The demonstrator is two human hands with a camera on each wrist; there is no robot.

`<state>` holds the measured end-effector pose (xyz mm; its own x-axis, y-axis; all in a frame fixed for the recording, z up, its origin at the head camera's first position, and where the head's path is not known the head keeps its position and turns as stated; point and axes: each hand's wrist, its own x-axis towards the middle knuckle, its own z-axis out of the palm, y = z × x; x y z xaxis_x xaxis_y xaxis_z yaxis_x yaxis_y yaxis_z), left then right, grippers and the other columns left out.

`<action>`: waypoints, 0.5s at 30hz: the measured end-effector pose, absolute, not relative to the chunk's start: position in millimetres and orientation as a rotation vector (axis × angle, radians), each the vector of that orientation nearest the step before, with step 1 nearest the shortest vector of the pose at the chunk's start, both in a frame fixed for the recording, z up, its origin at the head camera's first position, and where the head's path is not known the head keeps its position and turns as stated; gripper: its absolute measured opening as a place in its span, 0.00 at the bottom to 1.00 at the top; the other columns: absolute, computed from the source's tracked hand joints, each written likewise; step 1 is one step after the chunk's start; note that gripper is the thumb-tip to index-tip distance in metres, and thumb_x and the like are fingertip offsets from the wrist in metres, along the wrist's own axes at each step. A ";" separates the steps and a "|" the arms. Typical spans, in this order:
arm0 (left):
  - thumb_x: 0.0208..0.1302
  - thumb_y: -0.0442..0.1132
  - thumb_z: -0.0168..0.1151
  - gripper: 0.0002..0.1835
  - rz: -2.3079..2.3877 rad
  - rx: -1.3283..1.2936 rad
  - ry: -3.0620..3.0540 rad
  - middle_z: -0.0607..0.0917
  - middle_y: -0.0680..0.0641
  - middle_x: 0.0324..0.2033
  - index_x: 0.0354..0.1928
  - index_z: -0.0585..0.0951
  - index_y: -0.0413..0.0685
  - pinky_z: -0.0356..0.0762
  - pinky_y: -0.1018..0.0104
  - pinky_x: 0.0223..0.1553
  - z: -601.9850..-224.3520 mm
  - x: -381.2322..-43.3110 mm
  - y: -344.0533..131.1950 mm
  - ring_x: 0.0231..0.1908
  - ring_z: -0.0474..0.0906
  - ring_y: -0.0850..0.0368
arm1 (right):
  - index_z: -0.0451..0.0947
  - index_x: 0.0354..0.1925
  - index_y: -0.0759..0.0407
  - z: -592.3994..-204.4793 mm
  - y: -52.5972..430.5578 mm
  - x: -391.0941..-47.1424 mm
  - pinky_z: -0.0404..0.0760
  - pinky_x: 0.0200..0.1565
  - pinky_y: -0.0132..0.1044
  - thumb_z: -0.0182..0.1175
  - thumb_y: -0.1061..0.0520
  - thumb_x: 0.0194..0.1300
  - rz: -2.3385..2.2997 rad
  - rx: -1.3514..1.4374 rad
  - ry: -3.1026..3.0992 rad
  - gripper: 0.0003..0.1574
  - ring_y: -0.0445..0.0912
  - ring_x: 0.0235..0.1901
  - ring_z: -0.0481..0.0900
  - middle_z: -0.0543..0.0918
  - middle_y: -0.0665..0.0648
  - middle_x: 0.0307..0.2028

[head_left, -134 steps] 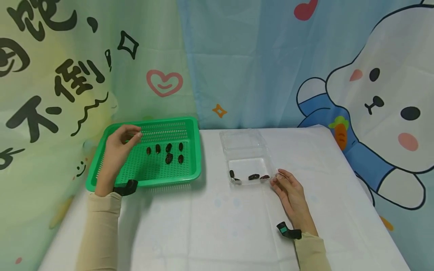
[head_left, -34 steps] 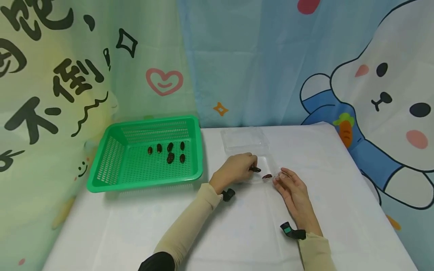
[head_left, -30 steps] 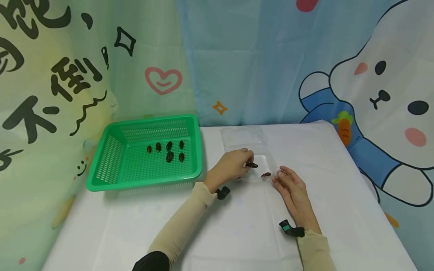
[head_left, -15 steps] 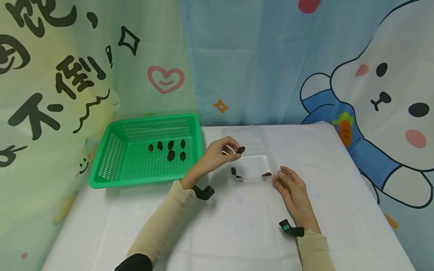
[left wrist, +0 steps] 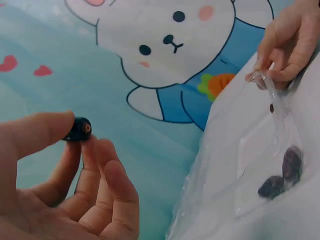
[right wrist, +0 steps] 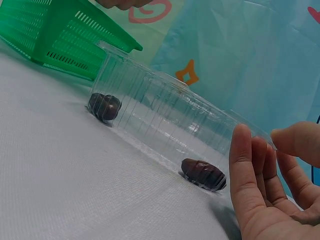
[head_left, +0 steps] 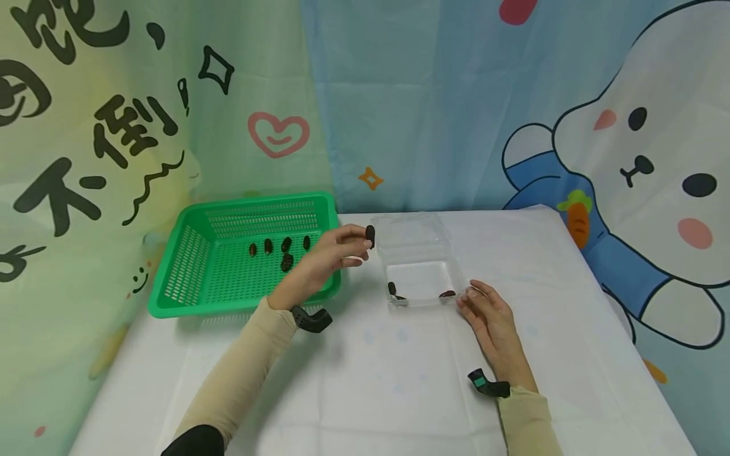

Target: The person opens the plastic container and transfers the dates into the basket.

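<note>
Dark brown dried date [head_left: 371, 237], pinched between thumb and fingers of the left hand [head_left: 331, 254]; we have it up off the surface [head_left: 365, 380], over the strip between the green plastic basket [head_left: 217, 310] and the transparent plastic box [head_left: 423, 277]. Its end pokes past the fingers, so we read a light tip grip, suited to something small. Fingers of the right hand [head_left: 493, 323] are narrow on the box's near right rim, probably steadying a light container. In the box, we count two dates [head_left: 391, 289] by the near left corner and a single date [head_left: 447, 294] by the near right. Its lid [head_left: 407, 231] lies back towards the curtain [head_left: 399, 126], so we judge the top reachable. Basket dates [head_left: 286, 244] sit right of centre; the hand may hide more. Edges: raised basket wall below the left hand, curtain tight behind, more room nearer us.
</note>
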<state>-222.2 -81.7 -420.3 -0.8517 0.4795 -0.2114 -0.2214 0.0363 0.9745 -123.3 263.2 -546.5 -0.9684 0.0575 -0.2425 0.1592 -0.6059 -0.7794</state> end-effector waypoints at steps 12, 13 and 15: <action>0.78 0.39 0.59 0.21 1.888 0.119 1.689 0.81 0.52 0.52 0.67 0.73 0.42 0.78 0.56 0.65 -414.3 -226.7 -140.1 0.48 0.79 0.54 | 0.72 0.64 0.58 -545.8 263.4 -123.2 0.85 0.57 0.32 0.59 0.64 0.77 -2.750 0.368 1.333 0.20 0.40 0.48 0.83 0.81 0.51 0.46; 0.79 0.39 0.58 0.20 1.892 0.110 1.670 0.81 0.52 0.51 0.68 0.73 0.44 0.79 0.57 0.64 -414.5 -226.7 -144.9 0.48 0.79 0.54 | 0.72 0.63 0.58 -545.7 263.6 -123.4 0.85 0.57 0.32 0.58 0.64 0.77 -2.756 0.360 1.321 0.19 0.40 0.47 0.83 0.82 0.51 0.45; 0.80 0.37 0.56 0.22 1.900 0.100 1.639 0.81 0.52 0.54 0.71 0.70 0.46 0.81 0.59 0.62 -415.3 -226.3 -154.8 0.50 0.80 0.53 | 0.72 0.63 0.59 -545.6 264.0 -123.6 0.85 0.57 0.32 0.56 0.65 0.78 -2.769 0.340 1.301 0.19 0.41 0.47 0.84 0.82 0.51 0.45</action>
